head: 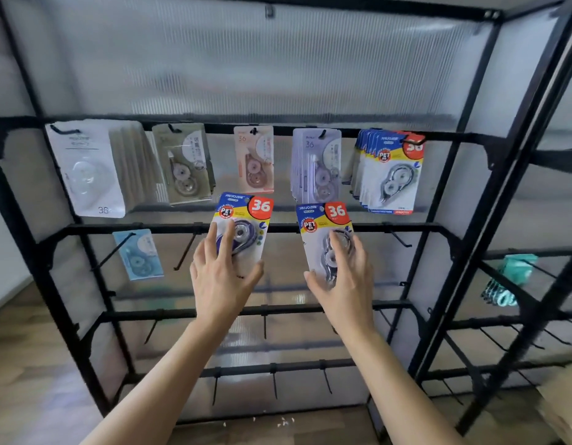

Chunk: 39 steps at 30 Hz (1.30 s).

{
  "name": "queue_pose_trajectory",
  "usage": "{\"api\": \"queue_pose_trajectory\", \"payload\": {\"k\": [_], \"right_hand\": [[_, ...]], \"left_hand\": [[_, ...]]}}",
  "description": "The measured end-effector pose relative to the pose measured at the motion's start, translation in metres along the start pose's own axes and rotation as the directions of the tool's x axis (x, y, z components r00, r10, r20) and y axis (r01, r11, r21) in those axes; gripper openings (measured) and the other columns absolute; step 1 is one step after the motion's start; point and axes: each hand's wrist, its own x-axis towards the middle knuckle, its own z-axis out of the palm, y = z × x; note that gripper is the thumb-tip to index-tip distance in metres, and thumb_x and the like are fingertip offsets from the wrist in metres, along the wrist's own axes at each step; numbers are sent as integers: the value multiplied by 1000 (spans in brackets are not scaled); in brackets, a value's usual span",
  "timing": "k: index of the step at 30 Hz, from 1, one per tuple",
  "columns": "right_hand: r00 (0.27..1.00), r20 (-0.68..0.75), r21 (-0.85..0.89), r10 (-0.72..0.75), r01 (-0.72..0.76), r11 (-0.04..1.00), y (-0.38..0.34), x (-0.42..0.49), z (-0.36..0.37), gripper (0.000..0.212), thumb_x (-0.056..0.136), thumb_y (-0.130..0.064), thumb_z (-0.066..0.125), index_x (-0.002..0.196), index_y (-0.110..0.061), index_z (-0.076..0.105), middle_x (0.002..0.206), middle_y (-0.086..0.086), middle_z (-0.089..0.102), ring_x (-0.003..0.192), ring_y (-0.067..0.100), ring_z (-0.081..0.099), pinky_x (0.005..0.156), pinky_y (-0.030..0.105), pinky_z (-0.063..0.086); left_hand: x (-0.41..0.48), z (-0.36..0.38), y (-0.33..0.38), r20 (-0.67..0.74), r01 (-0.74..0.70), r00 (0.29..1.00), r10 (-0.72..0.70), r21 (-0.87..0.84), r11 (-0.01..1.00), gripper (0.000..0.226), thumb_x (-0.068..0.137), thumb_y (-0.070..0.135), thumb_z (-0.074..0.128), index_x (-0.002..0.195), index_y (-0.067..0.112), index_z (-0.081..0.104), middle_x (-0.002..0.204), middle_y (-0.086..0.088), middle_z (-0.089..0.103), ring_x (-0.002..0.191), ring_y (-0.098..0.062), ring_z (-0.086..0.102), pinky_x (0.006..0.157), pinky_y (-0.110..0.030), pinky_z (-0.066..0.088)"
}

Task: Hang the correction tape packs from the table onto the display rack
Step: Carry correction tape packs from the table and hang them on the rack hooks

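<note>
My left hand point(221, 277) grips a blue, yellow and red correction tape pack point(246, 216) marked 36, held upright before the black display rack point(310, 228). In my right hand point(345, 277) is a second pack of the same kind point(323, 220), thumb under its lower edge. Both packs are raised in front of the rack's second rail, just under the top row. A bunch of matching packs point(390, 171) hangs on the top rail's rightmost hook.
The top rail also carries white point(85, 171), grey-green point(181, 165), pink point(254, 159) and lilac point(316, 165) packs. A light blue pack point(138, 253) hangs on the second rail, with bare hooks point(186, 252) beside it. A second rack point(535, 284) with teal items stands right.
</note>
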Motion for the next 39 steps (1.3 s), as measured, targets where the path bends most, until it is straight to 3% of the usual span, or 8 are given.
{"api": "queue_pose_trajectory", "payload": {"k": [10,19,26,39], "right_hand": [[986,-160,-24,-44,40,999,63,47,-44,70,75,-26,79,136,-8,49,145,26,33,130,45,36,99,60,39],[946,-306,-1,-102,107,994,98,85,-68,66,77,-26,76,133,-2,51,142,32,34,128,49,37,102,54,34],[948,-298,-16,-116,116,993,110,111,-70,65,76,-26,78,131,-2,52,140,33,35,127,52,37,100,60,35],[937,-332,-23,-108,106,994,119,116,-59,65,75,-28,77,130,-3,54,138,31,40,123,49,42,95,58,39]], "left_hand": [[1,46,76,-63,-38,997,36,-27,999,81,81,39,70,149,24,29,155,-8,25,137,-31,27,106,-45,27],[1,79,120,-117,-26,993,22,-34,999,79,80,39,71,148,23,32,154,-9,28,136,-32,29,105,-47,29],[4,89,129,-126,-16,992,13,-23,1000,80,81,42,70,149,24,30,156,-8,24,138,-30,26,107,-48,27],[14,95,129,-143,-5,990,3,-12,1000,80,82,46,67,149,27,27,156,-7,23,140,-28,24,110,-47,25]]}}
